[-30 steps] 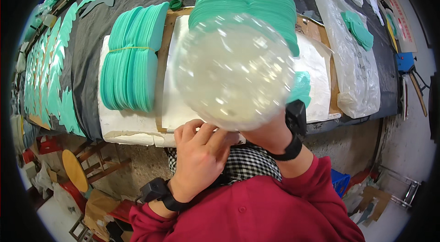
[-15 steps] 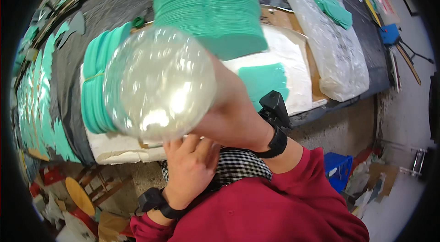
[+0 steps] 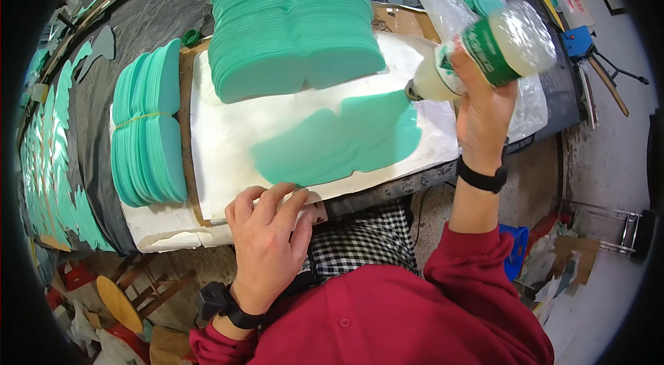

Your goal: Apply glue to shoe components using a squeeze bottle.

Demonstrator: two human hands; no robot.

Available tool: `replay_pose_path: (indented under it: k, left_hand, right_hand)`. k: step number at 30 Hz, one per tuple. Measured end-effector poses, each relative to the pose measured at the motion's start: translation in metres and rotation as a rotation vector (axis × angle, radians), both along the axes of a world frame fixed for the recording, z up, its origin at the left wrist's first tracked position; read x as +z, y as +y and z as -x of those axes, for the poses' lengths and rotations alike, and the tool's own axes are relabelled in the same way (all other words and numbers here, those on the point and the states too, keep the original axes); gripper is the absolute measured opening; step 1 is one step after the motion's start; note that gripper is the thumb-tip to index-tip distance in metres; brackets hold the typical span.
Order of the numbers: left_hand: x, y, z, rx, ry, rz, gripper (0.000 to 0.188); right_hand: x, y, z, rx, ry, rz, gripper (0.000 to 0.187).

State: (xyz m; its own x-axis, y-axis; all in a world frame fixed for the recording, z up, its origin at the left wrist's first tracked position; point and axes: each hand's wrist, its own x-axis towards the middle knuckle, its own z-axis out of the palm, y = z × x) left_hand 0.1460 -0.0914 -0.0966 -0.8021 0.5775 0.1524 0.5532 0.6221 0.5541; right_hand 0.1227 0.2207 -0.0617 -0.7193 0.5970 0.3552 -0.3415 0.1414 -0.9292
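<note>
Our right grip (image 3: 488, 108) wraps the bottle (image 3: 494, 52), its tip (image 3: 411, 93) pointing left to the green sheet (image 3: 346, 140), our left grip (image 3: 268, 237) loosely spread nearby.

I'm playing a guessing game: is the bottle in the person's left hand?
No, the right hand holds the bottle, and the left hand is by the green sheet.

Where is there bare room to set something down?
On the white sheet: its left part, between the banded green bundle and the flat green material, and a strip between that material and the tall green stack. It is crowded at right, where the right hand holds the bottle near the plastic bag, and at front by the left hand.
</note>
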Motion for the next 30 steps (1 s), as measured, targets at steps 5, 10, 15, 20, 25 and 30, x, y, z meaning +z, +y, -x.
replay_pose_path:
  k: [5, 10, 15, 20, 25, 30]
  left_hand:
    - [0.004, -0.013, 0.001, 0.054, 0.006, -0.016, 0.031]
    - [0.006, -0.035, 0.007, 0.137, 0.008, -0.021, 0.030]
    - [0.008, -0.053, 0.013, 0.227, 0.001, -0.062, 0.030]
    - [0.018, -0.063, 0.021, 0.308, 0.018, -0.108, 0.022]
    - [0.025, -0.065, 0.032, 0.398, -0.035, -0.295, 0.021]
    - [0.036, -0.056, 0.050, 0.444, 0.034, -0.409, 0.023]
  right_hand:
    - [-0.008, -0.033, 0.027, 0.120, -0.051, -0.045, 0.045]
    - [-0.008, -0.078, 0.041, 0.267, -0.094, -0.025, 0.047]
    - [-0.021, -0.122, 0.041, 0.280, -0.099, -0.259, 0.061]
    - [-0.018, -0.121, 0.030, 0.148, -0.049, -0.563, 0.072]
    - [-0.007, -0.147, 0.020, 0.454, -0.145, -0.109, 0.076]
    - [-0.016, -0.166, 0.040, 0.629, -0.165, -0.118, 0.076]
